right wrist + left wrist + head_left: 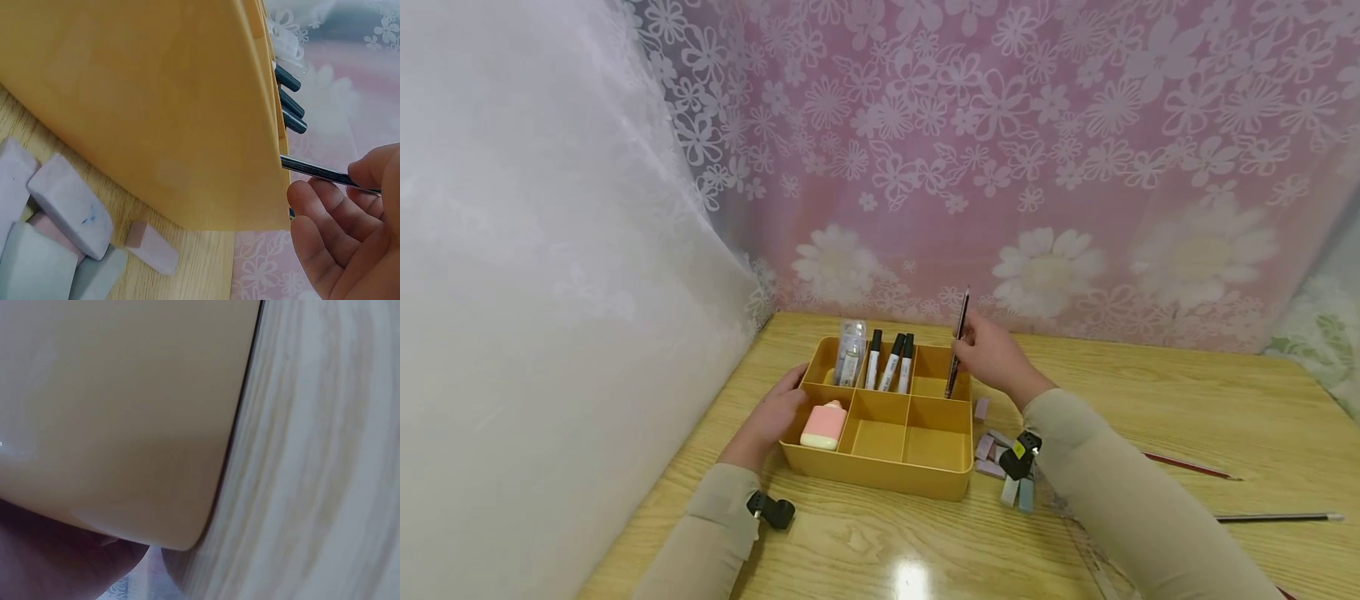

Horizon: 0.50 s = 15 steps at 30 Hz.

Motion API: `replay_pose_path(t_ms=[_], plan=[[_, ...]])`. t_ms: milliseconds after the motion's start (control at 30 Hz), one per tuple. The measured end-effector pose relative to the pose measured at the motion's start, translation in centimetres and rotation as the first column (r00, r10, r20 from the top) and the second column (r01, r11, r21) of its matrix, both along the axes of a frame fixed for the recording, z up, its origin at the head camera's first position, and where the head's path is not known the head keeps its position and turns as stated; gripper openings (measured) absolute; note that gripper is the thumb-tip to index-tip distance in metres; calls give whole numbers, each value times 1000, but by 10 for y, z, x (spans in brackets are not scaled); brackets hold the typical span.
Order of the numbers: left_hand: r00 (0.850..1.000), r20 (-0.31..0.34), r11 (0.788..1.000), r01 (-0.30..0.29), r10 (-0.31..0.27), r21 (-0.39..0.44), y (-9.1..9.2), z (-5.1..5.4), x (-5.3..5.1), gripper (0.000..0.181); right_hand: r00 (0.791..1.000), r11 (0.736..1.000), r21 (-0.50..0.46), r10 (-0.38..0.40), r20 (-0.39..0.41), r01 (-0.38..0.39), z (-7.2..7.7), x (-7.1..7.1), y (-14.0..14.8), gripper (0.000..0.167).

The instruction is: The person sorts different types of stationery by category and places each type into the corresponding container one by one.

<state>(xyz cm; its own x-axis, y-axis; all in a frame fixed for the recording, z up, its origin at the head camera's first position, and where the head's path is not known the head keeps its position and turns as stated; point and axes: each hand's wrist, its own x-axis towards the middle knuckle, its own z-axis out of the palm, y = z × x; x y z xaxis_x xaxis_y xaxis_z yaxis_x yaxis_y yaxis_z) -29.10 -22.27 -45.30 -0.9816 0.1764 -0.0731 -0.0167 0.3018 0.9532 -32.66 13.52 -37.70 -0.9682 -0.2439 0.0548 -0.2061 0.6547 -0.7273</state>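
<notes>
My right hand [996, 354] pinches a dark pencil [959, 337] between thumb and fingers, upright with a slight tilt. The pencil's lower end is inside the back right compartment of a yellow organizer box [880, 475]. At the box's left side my left hand [772, 414] grips the wall; in the left wrist view its fingers [69, 562] lie along the wall near a corner. Several black-capped white markers [891, 367] stand in the back middle compartment. A clear plastic case [851, 354] stands in the back left one. A pink-and-cream flat item [824, 425] sits front left.
Several pastel erasers [72, 203] lie against the box's right side. A red pencil [1191, 466] and a black pencil [1277, 517] lie farther right on the wooden table [865, 550]. A clear ruler [1093, 558] is partly under the right forearm. Floral curtains [925, 208] hang behind.
</notes>
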Motion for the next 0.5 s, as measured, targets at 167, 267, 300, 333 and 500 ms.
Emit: replay_pose_path(t_ms=[167, 267, 300, 333, 500], plan=[[1000, 1, 1000, -7, 7, -13, 0, 0, 0, 63, 1000, 1000, 19, -8, 16, 8, -2, 0, 7, 25], [1000, 5, 1000, -8, 8, -12, 0, 1, 0, 63, 999, 1000, 3, -15, 32, 15, -2, 1, 11, 29], [1000, 2, 1000, -5, 5, -9, 1, 1, 0, 63, 999, 1000, -1, -15, 32, 15, -2, 1, 12, 30], [1000, 4, 1000, -4, 4, -6, 1, 1, 0, 63, 999, 1000, -4, -16, 28, 16, -2, 2, 14, 30], [1000, 10, 1000, 4, -4, 4, 0, 1, -2, 63, 1000, 1000, 2, -24, 2, 24, -1, 7, 25, 26]])
